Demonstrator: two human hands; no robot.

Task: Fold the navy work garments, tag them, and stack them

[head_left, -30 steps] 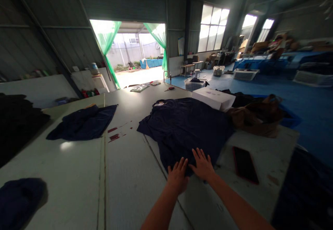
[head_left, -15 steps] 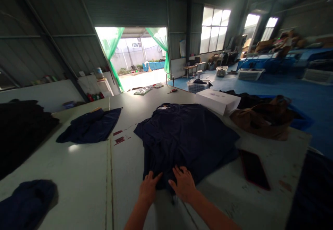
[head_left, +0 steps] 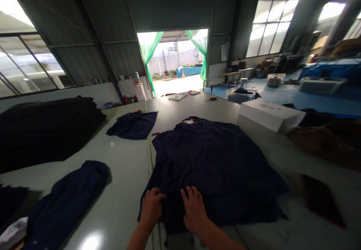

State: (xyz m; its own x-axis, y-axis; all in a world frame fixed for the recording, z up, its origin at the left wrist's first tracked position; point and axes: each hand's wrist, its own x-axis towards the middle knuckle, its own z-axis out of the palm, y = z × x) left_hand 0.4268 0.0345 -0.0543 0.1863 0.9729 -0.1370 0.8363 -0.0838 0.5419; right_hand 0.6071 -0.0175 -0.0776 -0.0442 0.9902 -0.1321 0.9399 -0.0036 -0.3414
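Note:
A dark navy shirt (head_left: 214, 163) lies spread flat on the pale table (head_left: 124, 178), collar and white label at the far end. Both hands rest on its near hem. My left hand (head_left: 151, 208) has its fingers curled down onto the cloth. My right hand (head_left: 194, 209) lies beside it with fingers stretched forward, flat on the fabric. The two hands sit close together, a small gap between them.
A rolled navy garment (head_left: 67, 201) lies at the near left, another navy garment (head_left: 133, 125) farther back. A tall stack of dark cloth (head_left: 42, 129) fills the left. A white box (head_left: 270, 114), brown cloth (head_left: 329, 141) and a dark flat tablet (head_left: 321, 201) are on the right.
The view has swung left and closer to the shirt. Both hands stayed on the near hem as the shirt slid nearer; the left fingers have curled more.

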